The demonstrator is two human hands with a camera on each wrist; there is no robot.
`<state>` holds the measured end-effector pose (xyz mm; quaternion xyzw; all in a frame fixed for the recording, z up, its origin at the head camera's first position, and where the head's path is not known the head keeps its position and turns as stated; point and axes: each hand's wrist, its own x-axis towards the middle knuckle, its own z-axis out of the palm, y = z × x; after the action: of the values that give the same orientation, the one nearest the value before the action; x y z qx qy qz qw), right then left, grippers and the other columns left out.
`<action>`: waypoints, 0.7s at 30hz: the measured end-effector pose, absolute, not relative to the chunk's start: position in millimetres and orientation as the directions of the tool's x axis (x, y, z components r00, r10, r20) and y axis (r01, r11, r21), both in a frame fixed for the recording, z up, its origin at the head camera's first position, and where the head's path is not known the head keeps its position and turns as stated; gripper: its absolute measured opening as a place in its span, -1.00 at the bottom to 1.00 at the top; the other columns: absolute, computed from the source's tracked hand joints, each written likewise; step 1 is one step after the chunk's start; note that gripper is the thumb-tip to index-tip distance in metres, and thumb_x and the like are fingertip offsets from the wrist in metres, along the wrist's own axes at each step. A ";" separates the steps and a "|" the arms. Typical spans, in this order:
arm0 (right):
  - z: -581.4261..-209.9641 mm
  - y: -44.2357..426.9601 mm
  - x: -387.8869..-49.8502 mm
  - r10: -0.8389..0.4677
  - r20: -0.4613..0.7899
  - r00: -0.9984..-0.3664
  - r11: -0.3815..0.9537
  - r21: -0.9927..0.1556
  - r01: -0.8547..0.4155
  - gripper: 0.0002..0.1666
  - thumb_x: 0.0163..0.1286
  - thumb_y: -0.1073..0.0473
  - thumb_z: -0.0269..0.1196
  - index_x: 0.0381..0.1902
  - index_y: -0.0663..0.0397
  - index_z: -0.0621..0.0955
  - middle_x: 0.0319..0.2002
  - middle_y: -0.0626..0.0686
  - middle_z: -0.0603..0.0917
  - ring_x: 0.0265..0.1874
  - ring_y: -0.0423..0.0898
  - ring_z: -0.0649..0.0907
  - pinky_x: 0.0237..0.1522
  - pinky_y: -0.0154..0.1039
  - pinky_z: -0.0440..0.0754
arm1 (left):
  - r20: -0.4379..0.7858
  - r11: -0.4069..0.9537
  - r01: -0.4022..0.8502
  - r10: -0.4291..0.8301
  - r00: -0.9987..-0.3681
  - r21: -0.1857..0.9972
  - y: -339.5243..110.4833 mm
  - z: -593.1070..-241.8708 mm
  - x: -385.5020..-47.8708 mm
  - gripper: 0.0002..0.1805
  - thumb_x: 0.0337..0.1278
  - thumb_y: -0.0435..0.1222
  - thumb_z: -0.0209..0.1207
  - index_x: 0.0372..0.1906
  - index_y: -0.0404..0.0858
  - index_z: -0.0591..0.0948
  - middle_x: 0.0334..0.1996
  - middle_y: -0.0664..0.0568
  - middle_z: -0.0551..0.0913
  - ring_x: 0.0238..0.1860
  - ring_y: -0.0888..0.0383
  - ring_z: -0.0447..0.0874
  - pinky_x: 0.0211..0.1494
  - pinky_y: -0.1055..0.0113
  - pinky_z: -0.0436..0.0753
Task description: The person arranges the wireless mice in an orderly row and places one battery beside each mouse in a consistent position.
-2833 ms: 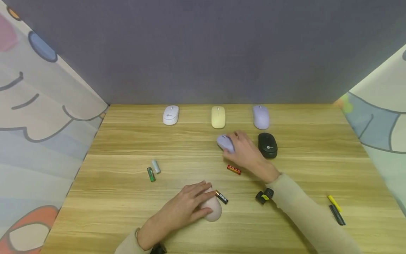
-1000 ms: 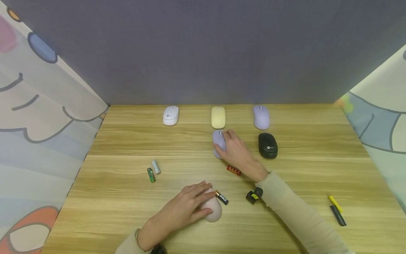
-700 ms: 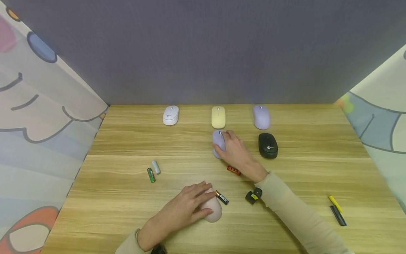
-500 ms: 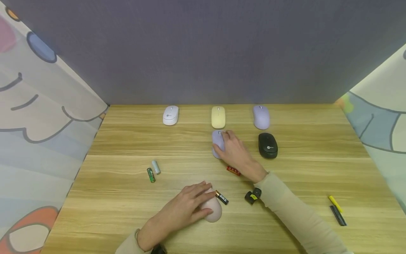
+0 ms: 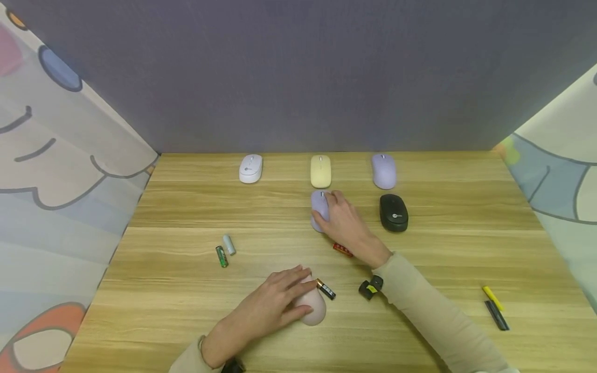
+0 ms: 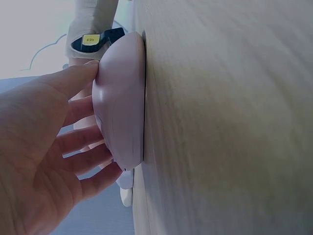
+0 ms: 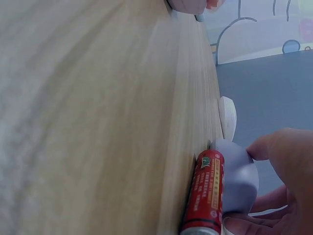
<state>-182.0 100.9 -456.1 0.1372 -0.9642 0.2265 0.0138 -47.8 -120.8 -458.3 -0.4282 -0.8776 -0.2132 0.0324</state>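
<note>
In the head view my left hand [image 5: 268, 300] rests on a pale pink computer mouse [image 5: 317, 312], its fingers and thumb spread over the top. The left wrist view shows the fingertips touching the pink mouse [image 6: 120, 98], the palm apart from it. My right hand [image 5: 350, 225] grips a small lilac mouse [image 5: 319, 203] between thumb and fingers, just below the yellow mouse [image 5: 321, 172]. A red battery [image 5: 343, 250] lies under the right wrist; in the right wrist view it sits in front of the held mouse. A black-and-copper battery [image 5: 326, 289] lies beside the pink mouse.
Along the back edge stand a white mouse [image 5: 251, 169] and a larger lilac mouse [image 5: 384, 171]. A black mouse [image 5: 394, 213] is right of my right hand. Green [image 5: 222, 256] and pale grey [image 5: 229, 244] batteries lie left, yellow [image 5: 493, 298] and black [image 5: 497, 315] ones right.
My right hand has shifted the small lilac mouse left and turned it from tilted to nearly straight, below the yellow mouse. Lately it barely moves. My left hand stays on the pink mouse.
</note>
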 end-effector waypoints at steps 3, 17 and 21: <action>-455.9 102.0 -181.0 -0.262 0.100 -0.960 0.853 -0.441 -0.278 -0.20 0.53 -0.11 0.23 0.37 0.49 0.43 0.28 0.48 0.50 0.04 0.37 0.69 0.00 0.25 0.75 | 0.232 0.542 0.764 0.740 -0.632 0.352 -120.4 -458.1 -47.7 -0.47 0.29 0.01 0.35 0.26 -0.16 0.66 0.29 -0.13 0.62 0.32 -0.09 0.60 0.32 0.02 0.65; -456.1 126.4 -175.0 -0.272 0.220 -0.937 0.845 -0.411 -0.341 -0.29 0.53 -0.13 0.21 0.32 0.37 0.52 0.26 0.40 0.58 0.24 0.35 0.58 0.34 0.24 0.55 | 0.252 0.534 0.779 0.745 -0.618 0.329 -120.3 -458.5 -47.8 -0.46 0.30 0.02 0.32 0.26 -0.17 0.66 0.28 -0.15 0.62 0.32 -0.11 0.60 0.31 0.01 0.66; -453.9 137.3 -173.4 -0.280 0.255 -0.926 0.862 -0.358 -0.359 -0.37 0.52 -0.11 0.24 0.28 0.29 0.57 0.24 0.36 0.61 0.24 0.31 0.60 0.33 0.22 0.56 | 0.244 0.541 0.775 0.744 -0.622 0.328 -120.6 -458.2 -47.1 -0.46 0.31 0.02 0.32 0.27 -0.17 0.65 0.29 -0.15 0.62 0.32 -0.12 0.60 0.31 0.00 0.66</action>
<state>-173.4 137.3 -453.9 0.1666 -0.9599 0.2034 0.0973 -47.1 -120.6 -458.2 -0.4329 -0.8769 -0.2054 0.0376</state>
